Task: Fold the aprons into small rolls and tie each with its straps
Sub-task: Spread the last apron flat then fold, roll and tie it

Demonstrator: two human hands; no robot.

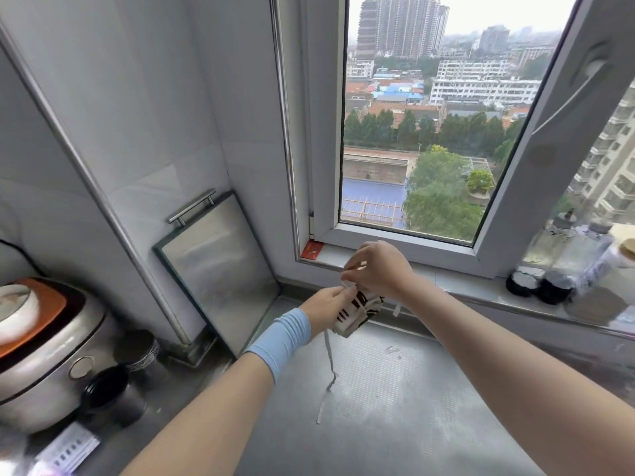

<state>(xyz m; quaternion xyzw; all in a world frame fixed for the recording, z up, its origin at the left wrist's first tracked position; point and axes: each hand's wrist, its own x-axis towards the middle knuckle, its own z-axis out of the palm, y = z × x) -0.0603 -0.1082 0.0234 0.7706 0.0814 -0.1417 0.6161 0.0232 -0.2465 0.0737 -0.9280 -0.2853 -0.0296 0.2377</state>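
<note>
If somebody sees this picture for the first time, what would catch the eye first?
Two hands in the middle: the left hand and right hand pinch the white strap of a rolled apron, white with black marks, held above the metal counter. Behind them an open window shows a city far below; a rice cooker stands at the far left.

white, black-striped apron roll [357, 312] held above counter, strap [329, 369] dangling.
</note>
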